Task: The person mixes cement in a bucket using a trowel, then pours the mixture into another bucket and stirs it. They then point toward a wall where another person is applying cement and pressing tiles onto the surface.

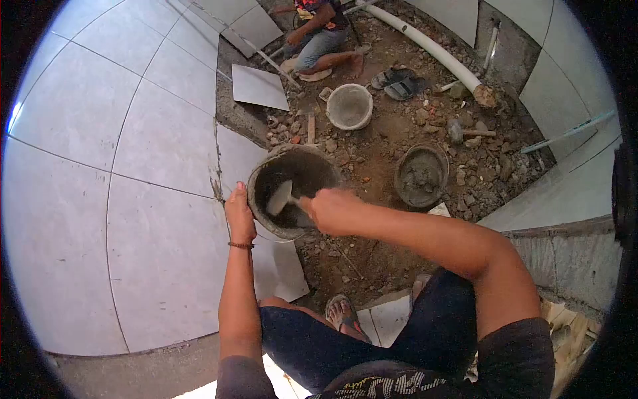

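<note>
My left hand [240, 214] grips the left rim of a large, cement-crusted bucket [266, 223], which is tilted. In my right hand [333, 211] is the handle of a trowel [280, 197], its blade inside the bucket's dark mouth. The fingers of my right hand are closed round the handle and slightly blurred. What lies at the bottom of the bucket is too dark to make out.
A round tub of wet mortar [421, 176] stands right of the bucket, a pale bucket [349, 107] beyond. A hammer [470, 132], sandals [399, 84] and a white pipe [425, 43] lie on rubble. Another person [319, 43] crouches at the back. Tiled wall [166, 126] at left.
</note>
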Demonstrator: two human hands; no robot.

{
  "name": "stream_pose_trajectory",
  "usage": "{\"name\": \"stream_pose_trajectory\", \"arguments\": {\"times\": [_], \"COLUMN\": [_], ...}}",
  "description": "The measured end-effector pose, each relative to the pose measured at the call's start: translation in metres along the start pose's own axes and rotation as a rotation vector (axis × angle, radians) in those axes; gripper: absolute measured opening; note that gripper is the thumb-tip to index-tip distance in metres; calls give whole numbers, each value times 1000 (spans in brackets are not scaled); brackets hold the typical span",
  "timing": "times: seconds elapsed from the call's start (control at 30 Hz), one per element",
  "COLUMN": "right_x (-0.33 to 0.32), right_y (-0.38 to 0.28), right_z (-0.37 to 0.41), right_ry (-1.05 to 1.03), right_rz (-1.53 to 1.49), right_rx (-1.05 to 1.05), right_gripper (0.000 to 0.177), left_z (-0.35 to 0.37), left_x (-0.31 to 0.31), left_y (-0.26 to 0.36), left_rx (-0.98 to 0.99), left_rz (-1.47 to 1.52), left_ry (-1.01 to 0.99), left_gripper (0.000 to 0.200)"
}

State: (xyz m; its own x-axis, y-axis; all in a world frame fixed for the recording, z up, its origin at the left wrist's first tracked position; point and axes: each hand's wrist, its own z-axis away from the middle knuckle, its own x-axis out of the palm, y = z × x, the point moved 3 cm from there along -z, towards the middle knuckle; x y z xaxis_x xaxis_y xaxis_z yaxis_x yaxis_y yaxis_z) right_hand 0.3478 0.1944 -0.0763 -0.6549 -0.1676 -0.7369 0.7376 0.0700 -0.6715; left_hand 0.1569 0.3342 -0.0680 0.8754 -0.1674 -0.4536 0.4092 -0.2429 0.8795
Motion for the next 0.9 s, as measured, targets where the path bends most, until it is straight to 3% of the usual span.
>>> {"name": "stream_pose_trajectory", "arguments": {"times": [0.17, 0.2, 0.33, 0.53, 0.7, 0.9], "right_x": [8, 4, -29, -20, 1, -2], "right_y": [13, 19, 23, 13, 17, 31], "right_z": [1, 2, 3, -9, -4, 0], "right_ry": [-148, -130, -172, 146, 7, -46], "right_rz": [122, 123, 91, -22, 0, 10], "right_rx": [7, 34, 86, 24, 59, 83], "right_gripper": [21, 20, 23, 22, 24, 23], "left_z": [-9, -7, -8, -10, -9, -12], "left_x": [-22, -20, -16, -7, -6, -16], "left_y": [-20, -19, -14, -14, -11, -14], "left_rx": [74, -14, -40, 17, -12, -3], "left_rz": [-81, 38, 128, 82, 283, 274], "left_ry": [99, 101, 95, 3, 112, 140], "left_gripper": [45, 45, 45, 42, 41, 40]}}
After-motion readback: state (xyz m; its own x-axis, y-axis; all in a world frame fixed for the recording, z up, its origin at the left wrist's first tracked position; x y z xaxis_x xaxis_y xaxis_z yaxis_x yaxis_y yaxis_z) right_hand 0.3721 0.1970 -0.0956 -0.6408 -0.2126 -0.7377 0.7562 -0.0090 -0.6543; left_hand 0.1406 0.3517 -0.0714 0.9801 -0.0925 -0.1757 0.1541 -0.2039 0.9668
